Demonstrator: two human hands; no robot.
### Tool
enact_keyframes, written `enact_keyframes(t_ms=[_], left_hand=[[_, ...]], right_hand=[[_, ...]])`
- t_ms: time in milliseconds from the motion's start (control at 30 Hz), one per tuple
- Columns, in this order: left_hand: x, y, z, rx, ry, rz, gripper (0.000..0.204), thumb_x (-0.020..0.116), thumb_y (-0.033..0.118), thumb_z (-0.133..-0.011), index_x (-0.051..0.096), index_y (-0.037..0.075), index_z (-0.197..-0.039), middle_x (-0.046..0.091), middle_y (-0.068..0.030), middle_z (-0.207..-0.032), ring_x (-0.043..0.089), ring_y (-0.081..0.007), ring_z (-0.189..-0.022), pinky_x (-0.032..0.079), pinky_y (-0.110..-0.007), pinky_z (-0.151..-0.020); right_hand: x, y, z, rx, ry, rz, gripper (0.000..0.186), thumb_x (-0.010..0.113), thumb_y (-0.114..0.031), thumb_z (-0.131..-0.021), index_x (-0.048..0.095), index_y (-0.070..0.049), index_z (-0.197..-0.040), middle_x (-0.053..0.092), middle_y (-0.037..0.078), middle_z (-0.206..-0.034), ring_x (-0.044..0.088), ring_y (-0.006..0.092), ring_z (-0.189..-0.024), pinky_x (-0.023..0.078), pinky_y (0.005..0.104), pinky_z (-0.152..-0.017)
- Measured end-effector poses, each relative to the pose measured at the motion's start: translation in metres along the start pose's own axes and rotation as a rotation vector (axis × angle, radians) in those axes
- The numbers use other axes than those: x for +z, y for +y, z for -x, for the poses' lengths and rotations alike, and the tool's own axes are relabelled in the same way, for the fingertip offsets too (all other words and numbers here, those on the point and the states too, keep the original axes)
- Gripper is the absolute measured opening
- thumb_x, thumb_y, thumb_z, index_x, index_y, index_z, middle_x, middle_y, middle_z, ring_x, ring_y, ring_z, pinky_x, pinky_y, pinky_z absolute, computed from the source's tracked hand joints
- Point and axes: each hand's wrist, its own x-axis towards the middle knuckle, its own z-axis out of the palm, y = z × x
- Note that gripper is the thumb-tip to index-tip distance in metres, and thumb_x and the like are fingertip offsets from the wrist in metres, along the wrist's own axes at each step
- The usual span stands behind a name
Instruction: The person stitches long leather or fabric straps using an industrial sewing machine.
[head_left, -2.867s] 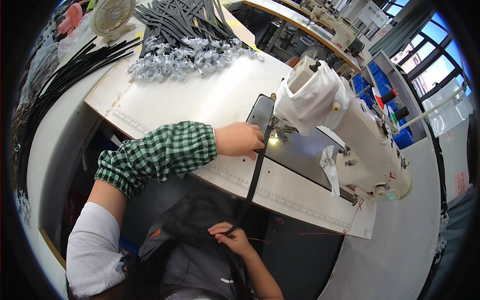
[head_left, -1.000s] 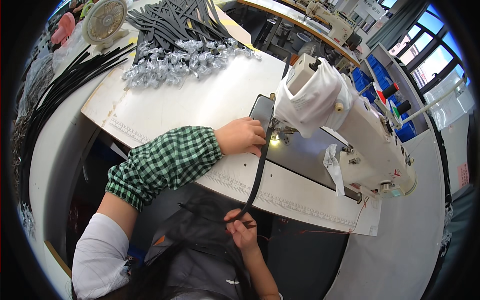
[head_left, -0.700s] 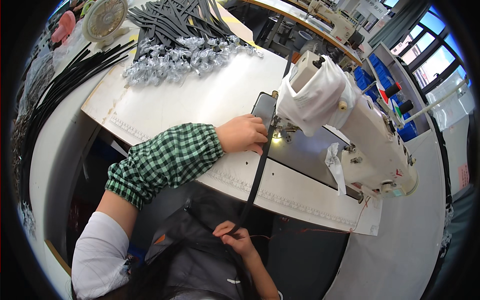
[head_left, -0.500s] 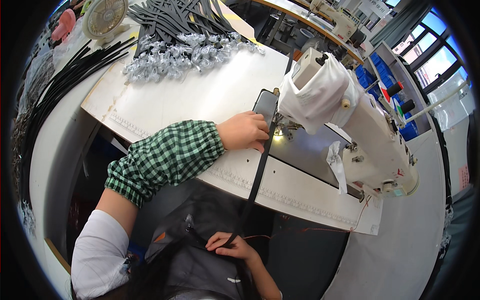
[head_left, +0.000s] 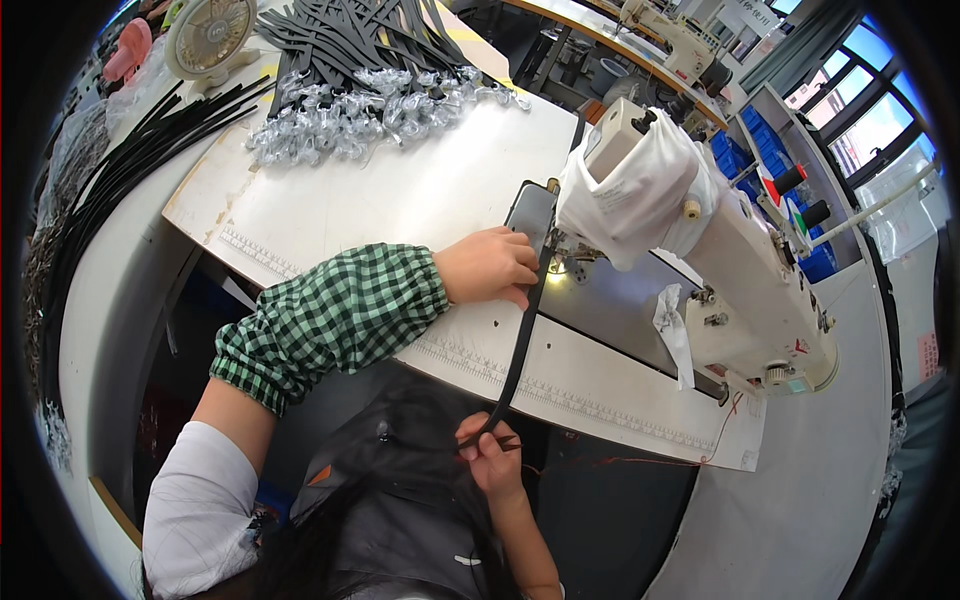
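Note:
A long black strap (head_left: pixel 518 362) runs from beside the sewing machine's needle area down across the table's front edge to my lap. My left hand (head_left: pixel 492 266), in a green checked sleeve cover, has its fingers curled over the strap next to the needle area, where a small light glows. At the strap's lower part, my right hand (head_left: pixel 490 452) pinches it between thumb and fingers above the dark apron (head_left: pixel 400 420). A dark pointed bit sticks out past these fingers; I cannot tell what it is. The white sewing machine (head_left: pixel 740 260) is partly wrapped in white cloth (head_left: pixel 635 190).
Black straps with clear plastic-wrapped ends (head_left: pixel 370 110) lie heaped at the far side of the table (head_left: pixel 450 170). More black strips (head_left: pixel 130 160) hang at the left near a small fan (head_left: pixel 208 38). Thread spools (head_left: pixel 790 180) and blue bins (head_left: pixel 765 135) stand behind the machine.
My right hand has risen and turned palm-up, lifting the lower part of the strap so it bends toward the table edge. My left hand stays in nearly the same place.

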Motion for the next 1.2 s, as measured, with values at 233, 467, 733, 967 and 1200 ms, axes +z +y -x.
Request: enact_keyframes(t_ms=[233,467,733,967,1200], left_hand=[[0.001,-0.001,0.000,0.010,0.011,-0.008,0.035,0.068,0.033,-0.066,0.065,0.006,-0.089,0.060,-0.0024,-0.094,0.054,-0.0188,-0.089,0.042,-0.032,-0.079],[0.000,0.000,0.000,-0.029,-0.005,-0.024,0.037,0.067,0.035,-0.067,0.065,0.007,-0.091,0.060,-0.0021,-0.096,0.053,-0.0185,-0.091,0.042,-0.032,-0.080],[0.001,-0.001,0.001,-0.043,0.004,-0.010,0.038,0.067,0.035,-0.068,0.065,0.006,-0.093,0.059,-0.0037,-0.099,0.052,-0.0196,-0.094,0.041,-0.033,-0.082],[0.000,0.001,0.001,-0.059,-0.011,-0.011,0.039,0.067,0.036,-0.068,0.065,0.006,-0.094,0.059,-0.0040,-0.100,0.052,-0.0196,-0.094,0.041,-0.033,-0.084],[0.001,0.001,0.000,-0.065,0.002,-0.009,0.039,0.067,0.036,-0.068,0.065,0.007,-0.094,0.058,-0.0042,-0.101,0.051,-0.0198,-0.095,0.040,-0.033,-0.084]], right_hand=[[-0.011,0.009,0.011,0.022,0.002,-0.040,0.024,0.057,-0.018,-0.086,0.061,0.004,-0.093,0.057,0.012,-0.094,0.050,0.0112,-0.072,0.039,0.0207,-0.059],[-0.018,0.002,0.028,0.106,-0.080,0.231,0.023,0.058,-0.018,-0.084,0.063,0.003,-0.092,0.059,0.012,-0.092,0.056,0.0147,-0.080,0.040,0.0202,-0.060],[-0.015,-0.004,0.022,0.065,-0.086,0.330,0.022,0.057,-0.016,-0.084,0.064,0.003,-0.092,0.060,0.012,-0.088,0.057,0.0182,-0.081,0.045,0.0278,-0.075],[-0.014,-0.007,0.030,0.103,-0.142,0.366,0.017,0.060,-0.009,-0.082,0.064,0.005,-0.091,0.062,0.012,-0.087,0.059,0.0155,-0.075,0.047,0.0250,-0.068],[-0.026,0.011,0.043,0.202,0.150,0.241,0.020,0.060,-0.013,-0.084,0.063,0.006,-0.088,0.064,0.013,-0.082,0.060,0.0132,-0.068,0.048,0.0224,-0.059]])
